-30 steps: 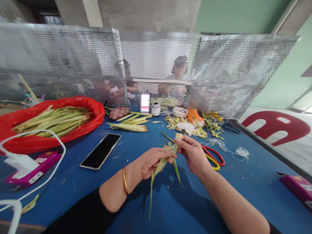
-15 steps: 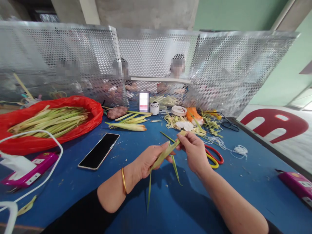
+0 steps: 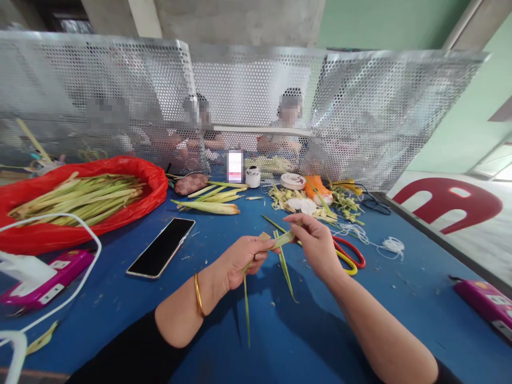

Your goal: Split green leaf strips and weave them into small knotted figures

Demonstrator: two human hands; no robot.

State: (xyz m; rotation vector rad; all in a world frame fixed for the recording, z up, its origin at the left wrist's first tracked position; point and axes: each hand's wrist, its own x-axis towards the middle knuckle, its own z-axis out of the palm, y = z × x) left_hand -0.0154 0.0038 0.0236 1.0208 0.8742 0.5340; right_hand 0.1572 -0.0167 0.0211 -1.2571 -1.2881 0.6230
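Observation:
A pale green leaf strip [image 3: 285, 240] stretches between my two hands above the blue table. My left hand [image 3: 248, 255], with a gold bangle at the wrist, is closed on one part of it, and a thin tail hangs below the fist. My right hand [image 3: 311, 234] pinches the strip's other part between thumb and fingers. Under the hands, another narrow green leaf [image 3: 286, 269] lies on the table. Scissors [image 3: 348, 253] with red and yellow handles lie just beyond my right hand, their blades hidden.
A red plastic bag [image 3: 154, 186] full of long leaves [image 3: 80, 197] stands at left. A phone [image 3: 162, 248] lies nearer. Leaf husks [image 3: 212, 206], a tape roll [image 3: 293, 181], scraps and white string [image 3: 390, 246] lie toward the back, before a perforated metal screen [image 3: 248, 90]. Purple power strips [image 3: 68, 272] flank the table.
The leaf strip between my hands has been folded or turned, so a shorter length shows. My left hand has shifted slightly left and its fingers have closed further.

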